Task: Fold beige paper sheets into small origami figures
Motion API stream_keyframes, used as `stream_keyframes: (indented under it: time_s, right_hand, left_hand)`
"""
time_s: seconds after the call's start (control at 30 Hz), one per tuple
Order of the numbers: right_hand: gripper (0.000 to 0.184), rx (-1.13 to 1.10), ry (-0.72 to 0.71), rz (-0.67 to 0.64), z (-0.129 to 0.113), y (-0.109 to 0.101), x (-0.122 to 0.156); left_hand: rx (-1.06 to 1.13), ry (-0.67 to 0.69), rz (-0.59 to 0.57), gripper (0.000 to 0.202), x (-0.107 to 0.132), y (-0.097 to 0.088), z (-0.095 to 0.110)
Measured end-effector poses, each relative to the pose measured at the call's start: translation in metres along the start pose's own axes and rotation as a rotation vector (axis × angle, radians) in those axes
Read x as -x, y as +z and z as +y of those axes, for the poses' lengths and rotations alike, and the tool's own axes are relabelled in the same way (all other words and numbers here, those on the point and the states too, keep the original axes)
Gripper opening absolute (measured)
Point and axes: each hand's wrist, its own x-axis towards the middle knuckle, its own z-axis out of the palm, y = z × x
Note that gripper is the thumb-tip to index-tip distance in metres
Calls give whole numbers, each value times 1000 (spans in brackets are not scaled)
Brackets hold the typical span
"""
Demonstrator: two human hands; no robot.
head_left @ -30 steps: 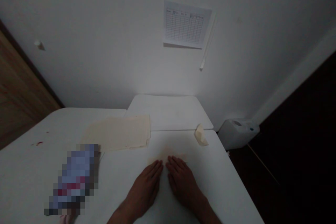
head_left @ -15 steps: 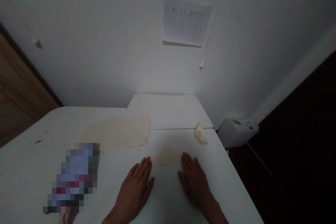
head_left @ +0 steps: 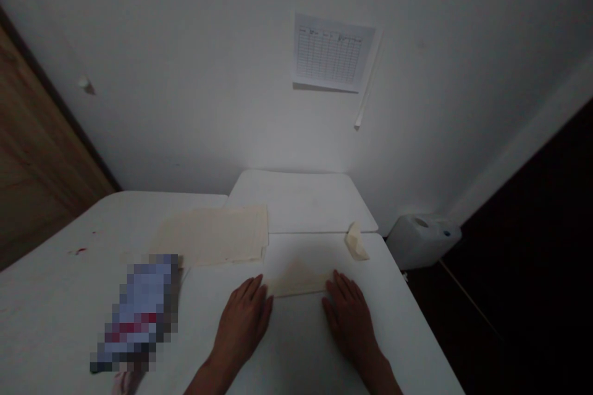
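My left hand (head_left: 243, 319) lies palm down on the white table, fingers stretched out, at the left end of a thin beige paper strip (head_left: 299, 287). At the strip's other end, my right hand (head_left: 351, 319) is also flat, its fingertips on or right beside the paper. The strip looks folded, with a straight near edge; its far part blends into the tabletop. Neither hand grips anything. A flat stack of beige sheets (head_left: 217, 236) is to the left, beyond my left hand. A small creased beige piece (head_left: 356, 242) sits beyond my right hand.
On the left of the table (head_left: 50, 315) is a blurred-out blue and red item (head_left: 143, 305), with pinkish material (head_left: 127, 378) below it. A printed chart (head_left: 328, 54) hangs on the wall. A white plastic jug (head_left: 421, 242) stands off the table's right side.
My hands have slid slightly apart along the paper strip, both still flat. The camera view has shifted a little, so everything sits lower in the picture.
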Motion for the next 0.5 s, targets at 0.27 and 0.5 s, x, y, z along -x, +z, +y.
stream_keyframes:
  time_s: [0.27,0.5]
  right_hand:
    - [40,-209,-53,-19,-2,-10,-41]
    - [39,-284,-45,-87,-11,-11,-60]
  left_hand:
    - [178,-53,-63,31,-34,7,5]
    - [205,-69,-131,27,-38,14,4]
